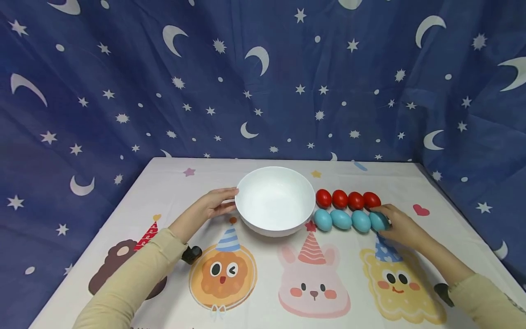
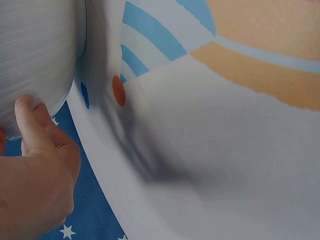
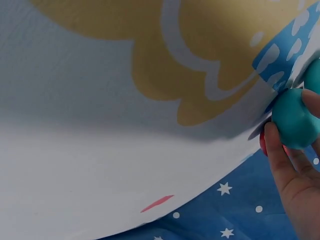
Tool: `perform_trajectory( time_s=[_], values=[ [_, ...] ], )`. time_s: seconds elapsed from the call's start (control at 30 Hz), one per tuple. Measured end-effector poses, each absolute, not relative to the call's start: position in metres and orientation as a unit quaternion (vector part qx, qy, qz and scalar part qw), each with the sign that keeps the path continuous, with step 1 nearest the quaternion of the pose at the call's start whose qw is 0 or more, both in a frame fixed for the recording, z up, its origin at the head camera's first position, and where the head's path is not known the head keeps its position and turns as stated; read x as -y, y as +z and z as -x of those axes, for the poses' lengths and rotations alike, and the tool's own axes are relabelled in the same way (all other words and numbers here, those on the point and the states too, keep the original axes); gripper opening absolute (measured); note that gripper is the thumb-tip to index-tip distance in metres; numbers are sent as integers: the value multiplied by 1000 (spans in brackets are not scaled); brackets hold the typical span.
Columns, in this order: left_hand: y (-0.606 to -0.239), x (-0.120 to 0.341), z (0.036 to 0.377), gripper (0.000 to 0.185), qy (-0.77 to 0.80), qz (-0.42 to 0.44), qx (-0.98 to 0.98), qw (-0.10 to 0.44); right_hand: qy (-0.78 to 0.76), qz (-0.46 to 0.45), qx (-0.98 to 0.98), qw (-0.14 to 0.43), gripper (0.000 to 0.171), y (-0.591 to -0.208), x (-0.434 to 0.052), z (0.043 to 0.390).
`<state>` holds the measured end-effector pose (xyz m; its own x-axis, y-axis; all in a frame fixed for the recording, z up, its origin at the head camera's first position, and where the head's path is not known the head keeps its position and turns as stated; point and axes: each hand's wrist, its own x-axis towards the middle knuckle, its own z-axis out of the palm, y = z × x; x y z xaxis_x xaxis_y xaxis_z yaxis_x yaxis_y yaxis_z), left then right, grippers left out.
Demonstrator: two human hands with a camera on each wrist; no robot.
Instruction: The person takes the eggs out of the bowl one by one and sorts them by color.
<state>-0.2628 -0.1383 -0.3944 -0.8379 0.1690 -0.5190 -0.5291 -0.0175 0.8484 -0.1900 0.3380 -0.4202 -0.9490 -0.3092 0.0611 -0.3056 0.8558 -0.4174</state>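
Note:
A large white bowl (image 1: 275, 198) stands upright at the middle of the table, with nothing inside it. My left hand (image 1: 214, 203) touches its left outer wall; in the left wrist view the fingers of that hand (image 2: 42, 175) rest against the bowl's side (image 2: 35, 55). Right of the bowl, several red eggs (image 1: 339, 199) lie in a row behind several blue eggs (image 1: 341, 220). At the right end of the front row, my right hand (image 1: 402, 226) holds the last blue egg (image 3: 294, 120) between thumb and fingers.
A white tablecloth (image 1: 172, 196) printed with cartoon figures covers the table. Behind the table's far edge hangs a dark blue curtain (image 1: 287, 128) with moons and stars. Black wrist cameras (image 1: 191, 254) sit under both forearms.

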Motion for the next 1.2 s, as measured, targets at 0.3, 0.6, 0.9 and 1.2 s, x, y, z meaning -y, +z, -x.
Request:
perform_trajectory(
  time_s=[0.3,0.6,0.9,1.2],
  values=[
    [-396,138,263,51,699,140,-656,248,-207,165,-964,6,58,-420,-337,188],
    [-394,138,260,52,704,138,-651,250,-212,158,-964,10,58,-419,-336,186],
    [-393,137,262,52,707,137,-647,252,-217,123,-968,11,55,-415,-335,183],
    [-395,137,262,51,707,144,-646,250,-196,128,-972,9,55,-417,-336,184]
  ],
)
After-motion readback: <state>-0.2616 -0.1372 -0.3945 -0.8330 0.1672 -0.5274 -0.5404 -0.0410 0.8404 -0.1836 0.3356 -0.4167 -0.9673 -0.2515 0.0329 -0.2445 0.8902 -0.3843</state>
